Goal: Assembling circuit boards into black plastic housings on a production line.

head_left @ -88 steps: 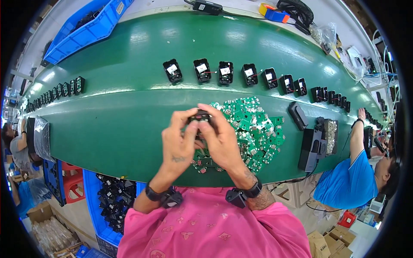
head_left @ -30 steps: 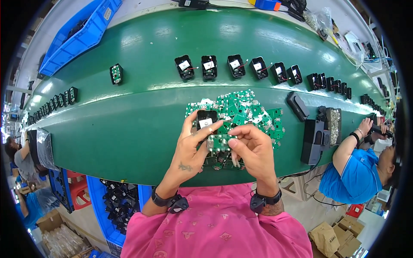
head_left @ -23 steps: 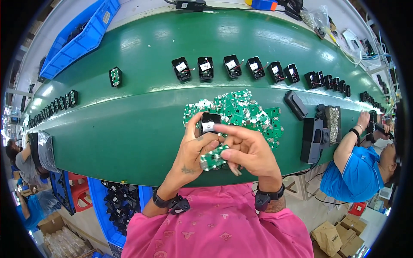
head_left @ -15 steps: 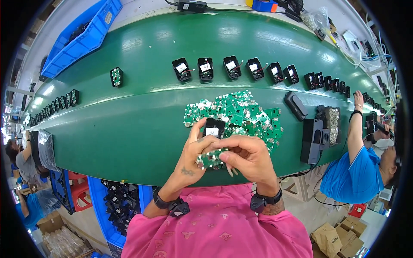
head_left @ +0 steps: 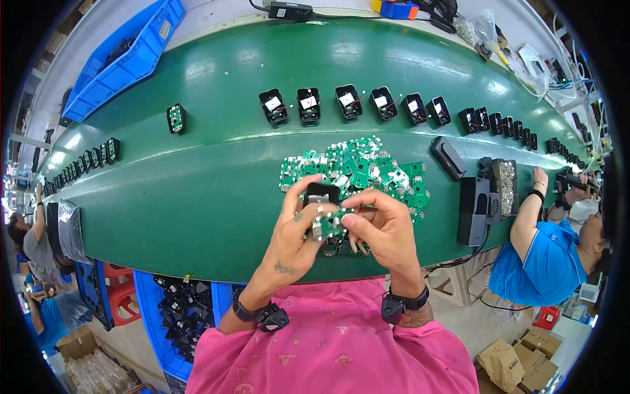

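One board (head_left: 328, 225): beside case (head_left: 324, 190), over tabletop (head_left: 190, 210); seems light, stiff, fragile; edges suit holding.
Right hand (head_left: 388, 231): nearly closed, pinching board's edge.
Left hand (head_left: 287, 240): curled round case, probably hard.

Bright reflections (head_left: 346, 49) streak the long green worktable (head_left: 164, 197), beside a red stool (head_left: 121, 291) and pale floor (head_left: 470, 322).
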The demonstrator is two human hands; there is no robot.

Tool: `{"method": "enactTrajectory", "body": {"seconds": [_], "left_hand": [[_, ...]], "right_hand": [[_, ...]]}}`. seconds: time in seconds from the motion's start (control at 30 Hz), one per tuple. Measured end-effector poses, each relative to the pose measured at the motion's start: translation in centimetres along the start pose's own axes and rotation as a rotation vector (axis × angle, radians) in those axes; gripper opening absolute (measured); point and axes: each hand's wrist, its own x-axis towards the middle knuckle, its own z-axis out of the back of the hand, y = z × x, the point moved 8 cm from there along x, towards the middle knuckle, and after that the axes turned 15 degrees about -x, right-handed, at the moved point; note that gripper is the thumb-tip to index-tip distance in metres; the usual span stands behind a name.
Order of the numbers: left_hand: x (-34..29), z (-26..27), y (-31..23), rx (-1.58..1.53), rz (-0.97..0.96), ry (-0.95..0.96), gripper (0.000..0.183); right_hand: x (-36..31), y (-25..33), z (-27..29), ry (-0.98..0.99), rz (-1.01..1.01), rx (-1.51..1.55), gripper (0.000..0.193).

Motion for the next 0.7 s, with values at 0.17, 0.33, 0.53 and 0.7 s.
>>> {"method": "enactTrajectory", "body": {"seconds": [0.17,0.33,0.53,0.7], "left_hand": [[-0.1,-0.1,0.3,-0.001,0.04,-0.001,0.041],[-0.1,-0.2,1.4,0.076,0.012,0.001,0.036],[0.1,-0.6,-0.3,0.083,-0.117,-0.068,0.036],[0.2,-0.5,-0.2,0.083,-0.071,-0.026,0.054]], "right_hand": [[-0.4,0.2,1.0,-0.069,0.079,0.098,0.018],[-1.0,1.5,0.3,0.132,0.05,0.162,0.017],[0.6,0.7,1.0,-0.018,-0.079,0.013,0.017],[0.3,-1.2,0.9,0.004,-0.072,0.005,0.02]]}}
